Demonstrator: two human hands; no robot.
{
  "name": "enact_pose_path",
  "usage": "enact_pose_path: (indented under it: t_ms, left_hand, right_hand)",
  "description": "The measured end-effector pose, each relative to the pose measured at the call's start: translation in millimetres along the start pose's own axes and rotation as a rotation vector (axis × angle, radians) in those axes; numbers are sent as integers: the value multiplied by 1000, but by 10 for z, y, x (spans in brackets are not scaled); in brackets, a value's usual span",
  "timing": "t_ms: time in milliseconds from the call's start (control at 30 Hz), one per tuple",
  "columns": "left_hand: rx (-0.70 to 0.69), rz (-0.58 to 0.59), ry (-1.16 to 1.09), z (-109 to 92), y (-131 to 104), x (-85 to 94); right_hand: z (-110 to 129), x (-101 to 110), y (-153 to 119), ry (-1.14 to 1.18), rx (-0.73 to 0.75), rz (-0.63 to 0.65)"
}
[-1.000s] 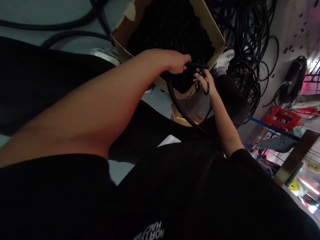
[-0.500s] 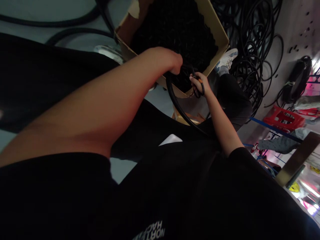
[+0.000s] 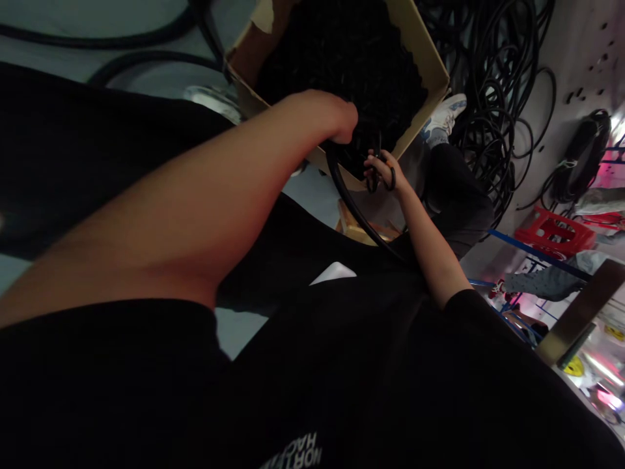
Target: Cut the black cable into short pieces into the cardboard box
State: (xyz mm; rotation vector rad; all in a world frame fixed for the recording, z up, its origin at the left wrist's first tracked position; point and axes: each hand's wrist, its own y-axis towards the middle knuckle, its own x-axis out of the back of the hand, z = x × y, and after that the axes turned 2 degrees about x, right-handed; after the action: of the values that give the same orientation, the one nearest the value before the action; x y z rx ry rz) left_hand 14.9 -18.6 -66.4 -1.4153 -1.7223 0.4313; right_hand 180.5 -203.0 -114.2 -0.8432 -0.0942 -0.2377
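My left hand [image 3: 343, 122] is closed at the near edge of a cardboard box [image 3: 424, 104], its fingers mostly hidden behind the wrist. From under it a thick black rubber tube [image 3: 352, 207] curves down toward my lap. To the right, my right hand [image 3: 388, 172] grips scissors [image 3: 392, 178] with black and orange handles; the loops are spread apart. Their blades point up toward the box and are hard to make out against the dark contents. Many short black pieces [image 3: 342, 52] fill the box.
Black tubing [image 3: 488, 124] lies in tangled loops on the floor at the right, with another coil [image 3: 579, 156] beyond it. A red plastic stool [image 3: 556, 231] and a blue metal frame [image 3: 537, 253] stand farther right. Thick tubes [image 3: 97, 43] cross the floor at upper left.
My right hand has shifted slightly down and left, and the scissors' handles have spread wider. My left hand and the tube have hardly moved.
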Motion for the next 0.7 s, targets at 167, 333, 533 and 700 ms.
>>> enact_pose_path:
  t_ms: [167, 333, 533, 700]
  left_hand:
    - [33, -62, 53, -259, -163, 137]
    - [-78, -55, 111, -347, -215, 130]
    - [-59, -104, 91, -345, -201, 137]
    - [61, -39, 141, -314, -149, 110]
  right_hand:
    - [250, 304, -99, -96, 175, -16]
    - [352, 547, 82, -239, 315, 24]
    - [393, 522, 87, -245, 276, -76]
    - [308, 322, 104, -198, 178, -102]
